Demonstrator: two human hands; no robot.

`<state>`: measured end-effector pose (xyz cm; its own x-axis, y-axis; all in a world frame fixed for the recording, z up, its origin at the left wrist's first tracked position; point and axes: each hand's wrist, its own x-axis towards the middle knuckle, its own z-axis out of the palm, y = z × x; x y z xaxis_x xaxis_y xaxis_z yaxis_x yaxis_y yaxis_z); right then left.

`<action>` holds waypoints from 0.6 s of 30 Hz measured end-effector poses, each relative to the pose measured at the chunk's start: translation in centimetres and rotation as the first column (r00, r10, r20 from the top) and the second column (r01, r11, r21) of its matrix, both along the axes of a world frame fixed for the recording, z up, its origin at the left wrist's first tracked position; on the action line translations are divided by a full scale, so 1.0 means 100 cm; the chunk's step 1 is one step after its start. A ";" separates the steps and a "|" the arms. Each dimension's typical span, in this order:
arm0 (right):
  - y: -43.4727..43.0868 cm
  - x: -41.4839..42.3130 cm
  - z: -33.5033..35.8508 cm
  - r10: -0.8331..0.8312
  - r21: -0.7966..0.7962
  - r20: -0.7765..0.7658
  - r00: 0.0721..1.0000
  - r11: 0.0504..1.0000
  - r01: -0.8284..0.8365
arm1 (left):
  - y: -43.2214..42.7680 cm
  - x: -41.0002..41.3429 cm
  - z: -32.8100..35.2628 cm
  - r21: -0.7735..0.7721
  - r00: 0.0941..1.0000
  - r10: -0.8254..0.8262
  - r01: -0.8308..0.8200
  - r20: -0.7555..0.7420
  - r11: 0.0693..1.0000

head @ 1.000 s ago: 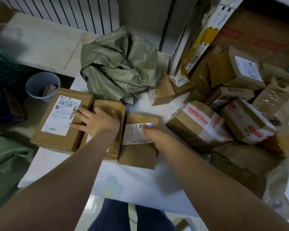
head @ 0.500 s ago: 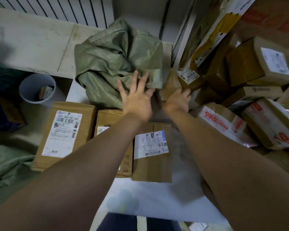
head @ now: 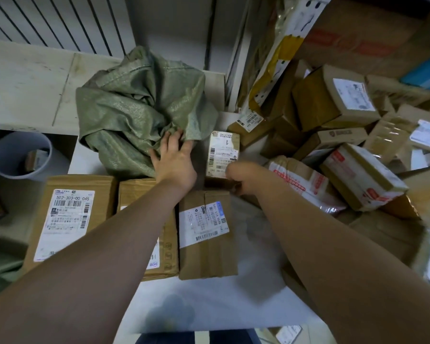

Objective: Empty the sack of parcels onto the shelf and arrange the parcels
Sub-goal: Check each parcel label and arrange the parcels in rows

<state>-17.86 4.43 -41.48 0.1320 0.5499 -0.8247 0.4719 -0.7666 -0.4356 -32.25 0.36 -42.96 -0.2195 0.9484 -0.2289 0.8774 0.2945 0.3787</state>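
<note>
Far left of both hands, a grey bin (head: 20, 155) stands beyond the shelf (head: 209, 301) edge. Closer, left of the left forearm, a large parcel (head: 70, 219) lies flat with its label up. A second parcel (head: 144, 192) touches its right side, half hidden under that forearm.

Just beyond the left hand (head: 176, 160) slumps the green sack (head: 139, 112), crumpled and apparently emptied. The hand lies on the sack's near fold with fingers straight and spread, gripping nothing, the arm stretched forward across the row.

Between the forearms a third parcel (head: 206, 232) closes the row. Just ahead of the right hand (head: 236, 173) a small parcel (head: 222, 155) lies label up. That hand is curled at its near right corner and seems to pinch it, though blur hides the fingers. To its right a heap of parcels (head: 358, 170) lies tumbled.

This looks like the arranging step: the sack is pressed back for room. Next, the small parcel likely needs squaring into line.
</note>
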 end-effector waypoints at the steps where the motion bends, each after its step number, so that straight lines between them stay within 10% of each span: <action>1: 0.000 -0.002 -0.003 -0.017 0.029 0.027 1.000 0.999 0.016 | -0.001 -0.001 0.000 -0.004 1.000 -0.006 0.006 0.009 1.000; 18: -0.010 -0.004 0.009 0.177 0.187 0.146 0.973 0.961 -0.203 | -0.019 0.017 0.020 0.264 0.989 0.030 0.010 -0.147 0.964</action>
